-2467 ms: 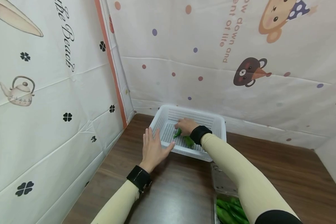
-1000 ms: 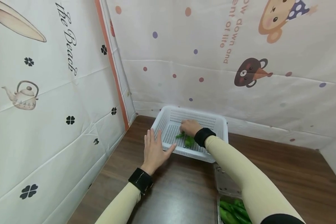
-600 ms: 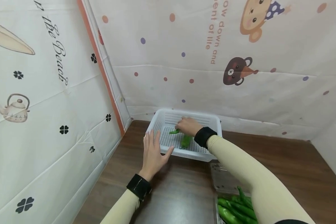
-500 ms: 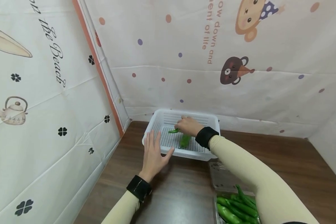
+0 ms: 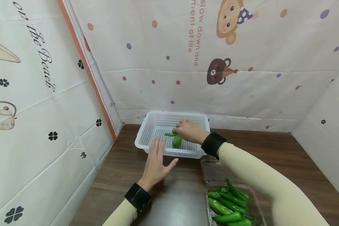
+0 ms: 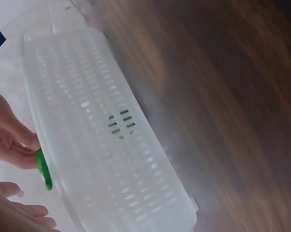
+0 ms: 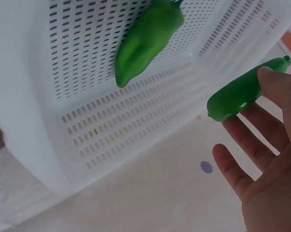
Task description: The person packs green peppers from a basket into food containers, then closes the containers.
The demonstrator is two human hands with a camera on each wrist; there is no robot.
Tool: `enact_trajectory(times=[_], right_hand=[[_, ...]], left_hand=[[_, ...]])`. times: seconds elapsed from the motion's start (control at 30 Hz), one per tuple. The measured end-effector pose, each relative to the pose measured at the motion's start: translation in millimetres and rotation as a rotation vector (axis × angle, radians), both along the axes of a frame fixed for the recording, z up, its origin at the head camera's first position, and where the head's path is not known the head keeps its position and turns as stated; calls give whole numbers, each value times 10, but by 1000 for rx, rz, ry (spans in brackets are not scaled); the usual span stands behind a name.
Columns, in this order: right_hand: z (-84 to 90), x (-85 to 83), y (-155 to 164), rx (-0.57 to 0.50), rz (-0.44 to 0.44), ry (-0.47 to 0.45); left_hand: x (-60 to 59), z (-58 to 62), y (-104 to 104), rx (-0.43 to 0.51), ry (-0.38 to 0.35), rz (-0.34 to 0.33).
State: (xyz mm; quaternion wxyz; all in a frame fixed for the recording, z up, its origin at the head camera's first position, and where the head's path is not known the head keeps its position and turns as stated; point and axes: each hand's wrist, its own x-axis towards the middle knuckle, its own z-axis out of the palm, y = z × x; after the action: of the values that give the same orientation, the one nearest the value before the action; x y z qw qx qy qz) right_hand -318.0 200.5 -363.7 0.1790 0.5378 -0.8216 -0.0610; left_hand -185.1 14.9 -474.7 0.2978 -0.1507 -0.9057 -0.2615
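Note:
A white perforated basket [image 5: 169, 153] stands on the brown table [image 5: 271, 153] by the back wall. My right hand [image 5: 178, 128] reaches into it and pinches a slim green pepper [image 5: 169, 134] at one end. The right wrist view has this pepper [image 7: 242, 92] against my fingertip, the other fingers [image 7: 237, 174] loosely spread. A second, fatter pepper [image 5: 176, 142] lies on the basket floor, also visible as a pepper [image 7: 147, 36] from the wrist. My left hand [image 5: 158, 150] lies flat with straight fingers touching the basket's front rim.
A clear plastic box [image 5: 251, 204] with several green peppers [image 5: 228, 207] sits at the front right, its open lid [image 5: 216, 171] towards the basket. Printed cloth walls [image 5: 59, 103] close in the left, back and right sides.
The head view has swung down and right, bringing the pepper box into sight. My right hand stays in the basket and the slim pepper's end now points left. My left hand keeps its place.

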Motion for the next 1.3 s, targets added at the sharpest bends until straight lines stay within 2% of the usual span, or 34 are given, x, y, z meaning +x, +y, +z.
enact_trajectory(times=[0.3, 0.63, 0.93, 1.3], right_hand=[[43, 277, 167, -12, -7, 44], [21, 508, 498, -53, -10, 13], [11, 725, 785, -109, 0, -18], [-10, 1001, 1125, -155, 7, -38]], left_hand=[[116, 4, 159, 2, 45, -83], [238, -9, 336, 5, -19, -167], [343, -1, 507, 6, -6, -270], [420, 19, 675, -24, -21, -337]])
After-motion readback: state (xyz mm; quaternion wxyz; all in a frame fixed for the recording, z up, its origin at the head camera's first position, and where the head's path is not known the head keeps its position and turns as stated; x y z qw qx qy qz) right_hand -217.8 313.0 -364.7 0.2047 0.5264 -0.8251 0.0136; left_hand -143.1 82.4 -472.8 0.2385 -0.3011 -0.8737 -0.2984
